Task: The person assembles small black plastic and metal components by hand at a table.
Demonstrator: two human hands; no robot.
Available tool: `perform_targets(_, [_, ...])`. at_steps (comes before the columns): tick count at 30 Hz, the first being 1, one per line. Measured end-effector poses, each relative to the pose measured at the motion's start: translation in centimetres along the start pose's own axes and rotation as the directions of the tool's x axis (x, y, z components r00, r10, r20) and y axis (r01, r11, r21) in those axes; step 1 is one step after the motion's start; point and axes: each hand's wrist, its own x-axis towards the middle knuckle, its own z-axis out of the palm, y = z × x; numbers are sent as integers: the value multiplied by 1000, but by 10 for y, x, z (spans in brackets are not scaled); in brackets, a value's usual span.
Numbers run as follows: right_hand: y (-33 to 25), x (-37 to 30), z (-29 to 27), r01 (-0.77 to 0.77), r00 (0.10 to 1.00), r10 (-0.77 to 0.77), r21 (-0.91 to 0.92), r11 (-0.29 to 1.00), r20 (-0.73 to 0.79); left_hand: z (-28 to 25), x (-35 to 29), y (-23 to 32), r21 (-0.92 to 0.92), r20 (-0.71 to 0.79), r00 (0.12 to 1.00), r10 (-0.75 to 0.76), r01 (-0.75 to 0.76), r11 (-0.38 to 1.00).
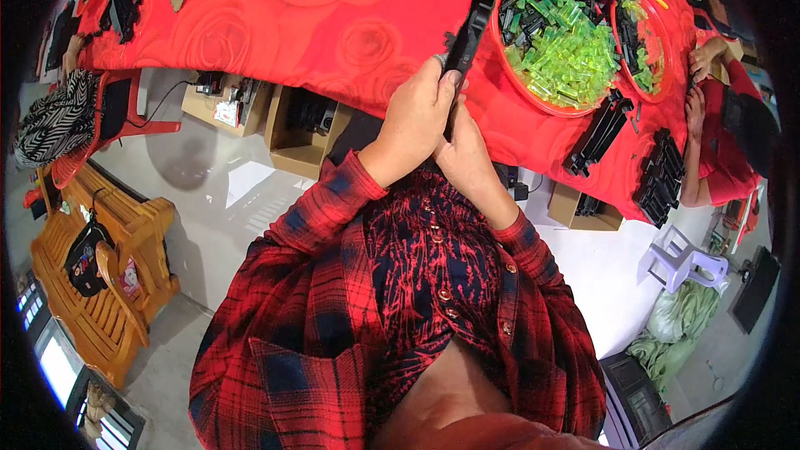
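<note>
A long black plastic part [471, 33] with slots along it is held upright before me at the table's near edge. My left hand [412, 121] is closed round its lower half, the thumb lying along its side. Below that, my right hand [469, 157] is closed on the part's lower end, its fingers mostly hidden behind it. Just to the right stands a round red basket [503, 58] holding bright green-yellow translucent plastic pieces [562, 50] and some small black pieces [521, 21].
A second red basket [665, 62] with similar pieces stands farther right. Stacked black parts [660, 179] lie along the right edge of the red tablecloth [333, 25]. Cardboard boxes [296, 154] sit below it. At the right are another person's hands [700, 62]; a person sits at left.
</note>
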Motion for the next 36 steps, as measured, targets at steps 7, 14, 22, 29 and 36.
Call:
perform_targets(7, [8, 8, 7, 45, 999, -47, 68, 997, 28, -2, 11, 7, -217, 83, 985, -150, 165, 962])
perform_targets(14, [-2, 13, 5, 10, 996, -14, 54, 998, 88, -9, 12, 11, -321, 73, 982, -177, 191, 928])
perform_targets(22, [1, 10, 13, 104, 993, -110, -130, 986, -43, -8, 12, 10, -396, -11, 989, -145, 129, 909])
perform_targets(29, [15, 4, 21, 84, 996, -88, -139, 987, -22, -12, 9, 9, -337, 1, 993, -118, 112, 935])
perform_targets(36, [9, 0, 30, 124, 970, -197, -409, 904, -143, -10, 8, 4, -419, 15, 990, -138, 132, 898])
